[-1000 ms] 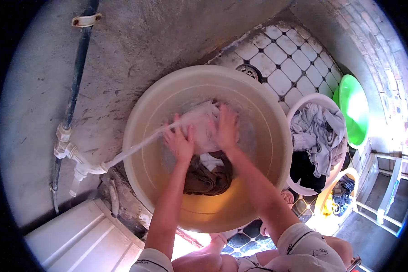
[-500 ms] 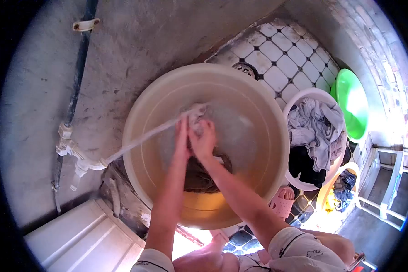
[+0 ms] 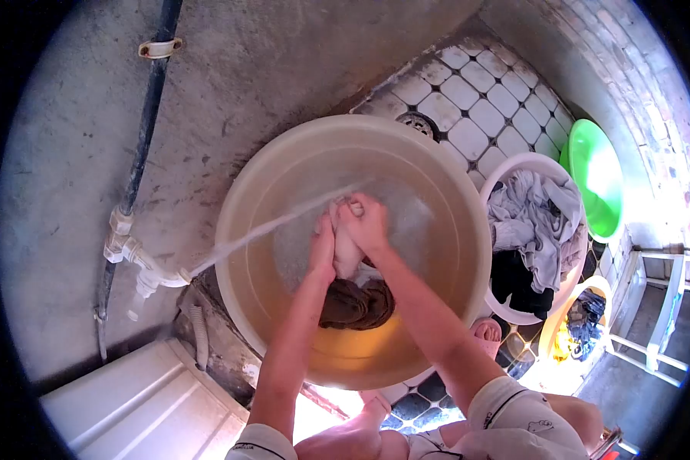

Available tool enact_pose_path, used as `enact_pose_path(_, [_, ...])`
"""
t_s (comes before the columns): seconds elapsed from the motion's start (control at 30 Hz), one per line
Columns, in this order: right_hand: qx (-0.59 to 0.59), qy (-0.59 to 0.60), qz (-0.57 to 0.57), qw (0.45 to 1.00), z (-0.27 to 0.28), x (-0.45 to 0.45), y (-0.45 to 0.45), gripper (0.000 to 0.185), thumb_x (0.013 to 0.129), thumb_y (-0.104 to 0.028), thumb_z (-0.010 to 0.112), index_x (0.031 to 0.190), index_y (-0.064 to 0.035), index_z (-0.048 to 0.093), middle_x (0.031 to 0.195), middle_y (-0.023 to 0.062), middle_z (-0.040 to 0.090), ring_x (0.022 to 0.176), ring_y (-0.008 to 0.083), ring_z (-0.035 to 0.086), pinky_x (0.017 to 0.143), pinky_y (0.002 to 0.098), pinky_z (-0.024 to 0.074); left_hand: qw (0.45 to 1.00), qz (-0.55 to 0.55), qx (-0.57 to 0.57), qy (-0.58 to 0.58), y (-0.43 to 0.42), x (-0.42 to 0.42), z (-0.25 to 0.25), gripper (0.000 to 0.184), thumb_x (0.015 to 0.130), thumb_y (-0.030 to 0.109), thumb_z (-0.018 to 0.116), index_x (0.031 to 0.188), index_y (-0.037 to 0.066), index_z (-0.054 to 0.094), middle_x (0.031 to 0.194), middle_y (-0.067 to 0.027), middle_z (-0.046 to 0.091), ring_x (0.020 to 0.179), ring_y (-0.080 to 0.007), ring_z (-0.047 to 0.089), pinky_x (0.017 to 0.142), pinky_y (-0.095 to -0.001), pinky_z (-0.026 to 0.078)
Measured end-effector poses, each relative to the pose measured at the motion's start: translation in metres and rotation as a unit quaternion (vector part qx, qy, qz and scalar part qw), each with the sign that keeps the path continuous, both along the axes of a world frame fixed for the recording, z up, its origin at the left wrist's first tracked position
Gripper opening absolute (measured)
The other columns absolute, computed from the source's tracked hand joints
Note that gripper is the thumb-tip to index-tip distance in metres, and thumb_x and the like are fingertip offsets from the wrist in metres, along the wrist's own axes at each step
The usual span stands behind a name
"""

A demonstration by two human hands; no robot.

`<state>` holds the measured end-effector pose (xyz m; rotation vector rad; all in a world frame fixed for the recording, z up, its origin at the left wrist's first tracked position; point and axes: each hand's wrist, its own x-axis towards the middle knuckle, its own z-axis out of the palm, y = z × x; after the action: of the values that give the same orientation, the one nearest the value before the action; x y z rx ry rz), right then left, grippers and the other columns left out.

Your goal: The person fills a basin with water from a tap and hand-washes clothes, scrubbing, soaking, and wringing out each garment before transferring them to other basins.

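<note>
Over the large beige tub [image 3: 241,180], a light pinkish wet cloth [image 3: 346,249] is bunched between my two hands. My left hand [image 3: 324,247] presses against its left side, with the fingers closed around it. On its right side, my right hand [image 3: 366,222] is closed on the upper part. Water streams from the white tap [image 3: 157,274] at the left and passes just above my hands into the tub. Below the cloth lies a dark brown garment [image 3: 356,307] with a whitish piece beside it.
A pale basin [image 3: 506,167] with grey and black clothes stands at the right, near a green basin [image 3: 594,180] and a yellow basin [image 3: 552,330]. A floor drain [image 3: 418,123] lies behind the tub. A white ribbed lid [image 3: 142,406] is at lower left.
The light cloth was spread under both hands, then gathered between them. It now hangs bunched lower, and my right hand has shifted slightly right and closed on it.
</note>
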<state>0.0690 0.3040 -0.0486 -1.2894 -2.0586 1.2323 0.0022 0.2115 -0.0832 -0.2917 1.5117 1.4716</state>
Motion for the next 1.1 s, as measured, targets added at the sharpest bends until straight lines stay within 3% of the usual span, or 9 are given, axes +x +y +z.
enact_pose_path(0.1, [0.153, -0.054, -0.055, 0.985, -0.018, 0.012, 0.012, 0.047, 0.073, -0.04, 0.059, 0.111, -0.013, 0.054, 0.106, 0.0149, 0.053, 0.098, 0.0331, 0.051, 0.081, 0.0491, 0.0375, 0.843, -0.064, -0.207, 0.493, -0.004, -0.006, -0.006, 0.054, 0.083, 0.039, 0.051, 0.12, 0.001, 0.043, 0.11, -0.0198, 0.048, 0.103, -0.0338, 0.046, 0.087, -0.0395, 0.038])
enact_pose_path(0.3, [0.277, -0.136, 0.105, 0.945, -0.05, 0.005, -0.008, 0.046, 0.077, -0.039, 0.057, 0.114, -0.0113, 0.053, 0.118, 0.0138, 0.046, 0.108, 0.0334, 0.043, 0.092, 0.0532, 0.0285, 0.628, -0.22, -0.317, 0.675, -0.012, 0.0, -0.026, 0.046, 0.081, 0.028, 0.054, 0.119, 0.004, 0.045, 0.107, -0.0211, 0.047, 0.101, -0.0414, 0.043, 0.083, -0.0438, 0.038])
enact_pose_path(0.57, [0.112, -0.12, -0.022, 0.986, -0.076, -0.014, -0.001, 0.025, 0.077, -0.026, 0.058, 0.089, -0.0043, 0.061, 0.092, 0.0157, 0.06, 0.082, 0.0288, 0.058, 0.073, 0.038, 0.046, 0.966, 0.104, -0.053, 0.232, 0.014, 0.003, 0.001, 0.046, 0.084, 0.039, 0.052, 0.118, 0.008, 0.047, 0.109, -0.0138, 0.053, 0.099, -0.0303, 0.051, 0.087, -0.0419, 0.04])
enact_pose_path(0.7, [0.033, 0.165, -0.003, 0.986, -0.002, -0.009, -0.054, 0.023, 0.071, -0.021, 0.062, 0.084, -0.002, 0.059, 0.09, 0.0179, 0.058, 0.083, 0.0317, 0.054, 0.075, 0.0412, 0.0439, 0.911, 0.054, 0.319, -0.257, -0.007, -0.037, -0.021, 0.045, 0.084, 0.044, 0.05, 0.112, 0.009, 0.051, 0.101, -0.0123, 0.057, 0.093, -0.0274, 0.055, 0.087, -0.0392, 0.042])
enact_pose_path(0.83, [0.254, 0.056, 0.05, 0.964, 0.069, -0.005, -0.066, 0.022, 0.072, -0.021, 0.06, 0.078, -0.0004, 0.057, 0.086, 0.0139, 0.059, 0.074, 0.0299, 0.057, 0.065, 0.0382, 0.0462, 0.899, 0.025, 0.424, -0.11, -0.008, -0.002, 0.033, 0.037, 0.087, 0.042, 0.046, 0.104, 0.009, 0.05, 0.09, -0.0074, 0.057, 0.088, -0.0218, 0.053, 0.079, -0.0354, 0.044])
enact_pose_path(0.9, [0.293, 0.061, 0.071, 0.951, 0.07, -0.004, -0.06, 0.023, 0.07, -0.02, 0.061, 0.078, 0.0008, 0.055, 0.084, 0.0133, 0.06, 0.071, 0.0311, 0.057, 0.064, 0.0378, 0.0464, 0.862, -0.153, 0.321, 0.361, -0.002, -0.019, 0.028, 0.037, 0.086, 0.039, 0.048, 0.105, 0.008, 0.052, 0.097, -0.0076, 0.057, 0.09, -0.0231, 0.054, 0.082, -0.036, 0.045])
enact_pose_path(0.97, [0.071, 0.118, 0.062, 0.989, 0.071, -0.003, -0.044, 0.027, 0.07, -0.024, 0.062, 0.081, -0.0009, 0.055, 0.084, 0.0176, 0.059, 0.072, 0.0329, 0.057, 0.067, 0.0421, 0.0452, 0.899, -0.135, 0.207, 0.361, 0.001, -0.019, 0.028, 0.036, 0.085, 0.036, 0.05, 0.107, 0.007, 0.052, 0.102, -0.0075, 0.056, 0.092, -0.0238, 0.054, 0.083, -0.0359, 0.045])
enact_pose_path(1.03, [-0.059, 0.122, 0.052, 0.989, 0.033, 0.0, -0.019, 0.032, 0.071, -0.029, 0.062, 0.09, -0.0046, 0.056, 0.08, 0.0185, 0.059, 0.069, 0.0341, 0.058, 0.067, 0.0437, 0.045, 0.984, 0.078, 0.116, -0.11, 0.006, 0.002, 0.056, 0.036, 0.084, 0.032, 0.053, 0.109, 0.006, 0.052, 0.106, -0.0071, 0.055, 0.095, -0.0238, 0.053, 0.084, -0.0352, 0.044])
enact_pose_path(1.1, [-0.031, 0.028, 0.048, 0.998, -0.008, 0.006, 0.007, 0.038, 0.073, -0.031, 0.06, 0.103, -0.0085, 0.054, 0.083, 0.0159, 0.06, 0.072, 0.0339, 0.058, 0.069, 0.0414, 0.0451, 0.994, -0.03, 0.032, 0.104, 0.008, -0.003, 0.065, 0.042, 0.084, 0.031, 0.052, 0.116, 0.005, 0.046, 0.112, -0.012, 0.051, 0.102, -0.0273, 0.049, 0.088, -0.037, 0.04])
